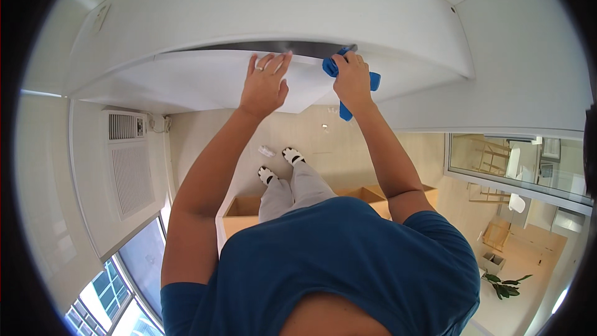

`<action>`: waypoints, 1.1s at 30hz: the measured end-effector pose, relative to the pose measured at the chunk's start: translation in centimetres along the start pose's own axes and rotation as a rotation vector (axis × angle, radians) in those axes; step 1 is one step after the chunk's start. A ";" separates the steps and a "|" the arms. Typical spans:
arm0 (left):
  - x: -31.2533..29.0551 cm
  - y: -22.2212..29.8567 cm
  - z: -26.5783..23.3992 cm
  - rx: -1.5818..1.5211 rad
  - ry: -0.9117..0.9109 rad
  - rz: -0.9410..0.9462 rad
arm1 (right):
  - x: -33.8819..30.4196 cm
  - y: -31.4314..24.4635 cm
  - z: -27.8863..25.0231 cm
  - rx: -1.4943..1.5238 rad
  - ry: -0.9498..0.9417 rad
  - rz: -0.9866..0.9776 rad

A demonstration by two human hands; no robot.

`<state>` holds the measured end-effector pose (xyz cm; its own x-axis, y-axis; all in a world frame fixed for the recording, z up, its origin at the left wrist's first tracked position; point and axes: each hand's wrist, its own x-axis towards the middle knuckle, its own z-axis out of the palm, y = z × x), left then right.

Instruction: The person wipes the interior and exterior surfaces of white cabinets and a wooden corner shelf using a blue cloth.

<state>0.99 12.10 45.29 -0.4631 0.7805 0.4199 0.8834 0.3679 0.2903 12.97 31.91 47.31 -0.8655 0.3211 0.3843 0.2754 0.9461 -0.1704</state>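
A bright blue, soft-looking folded cloth [330,67] is at the right end of the long, dark grey, tapering band [267,46], which lies between a broad, smooth white upper panel [280,9] and a smooth white lower panel [205,74]. The right hand [353,81] holds the cloth, its fingers closed around a bunched part; one flap sticks out to the right and another hangs below the band. The left hand [264,85] is just below the middle of the band, fingers a little spread and thumb apart, holding nothing visible, with its fingertips at the lower panel's upper edge; whether they press on it, I cannot tell. A thin, gold-coloured ring [260,68] sits on one of its fingers. Well below the band are the person's white-and-black shoes [292,155] on a pale beige floor [211,130], a small crumpled white item [266,150] just beside them, and open-topped, light-brown boxes [245,206]. Left of and below the band is a white, box-shaped air conditioner [130,174] with slatted grilles; far to its lower right is a green, leafy plant [507,286].
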 end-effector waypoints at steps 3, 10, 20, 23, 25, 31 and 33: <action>-1.9 1.2 -1.5 -0.082 -0.043 -0.101 | -3.4 -2.9 -2.7 -0.030 -0.192 0.013; -10.2 4.0 -3.7 0.103 0.047 -0.477 | -13.4 -9.8 -6.1 0.728 -0.675 -0.048; -21.7 -0.3 -10.0 -0.388 0.205 -0.733 | -11.8 -6.8 4.8 1.380 -0.962 0.784; -23.1 -1.5 -12.1 -0.275 0.108 -0.870 | -7.7 -6.7 8.8 1.334 -0.807 0.842; -23.5 -2.0 -13.2 -0.114 0.034 -0.880 | -5.6 -6.4 14.2 1.196 -0.743 0.689; -19.3 -2.9 -12.3 0.125 0.548 -0.878 | 2.8 -11.6 32.4 0.780 -0.448 -0.116; -17.1 -3.5 -9.4 0.015 0.656 -0.814 | 4.9 -14.2 39.3 0.758 -0.473 -0.201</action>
<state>5.17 -7.30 45.23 -0.8626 -0.1320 0.4883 0.2860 0.6690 0.6860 -11.63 18.45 15.98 -0.9946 -0.0551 0.0877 -0.1025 0.6480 -0.7547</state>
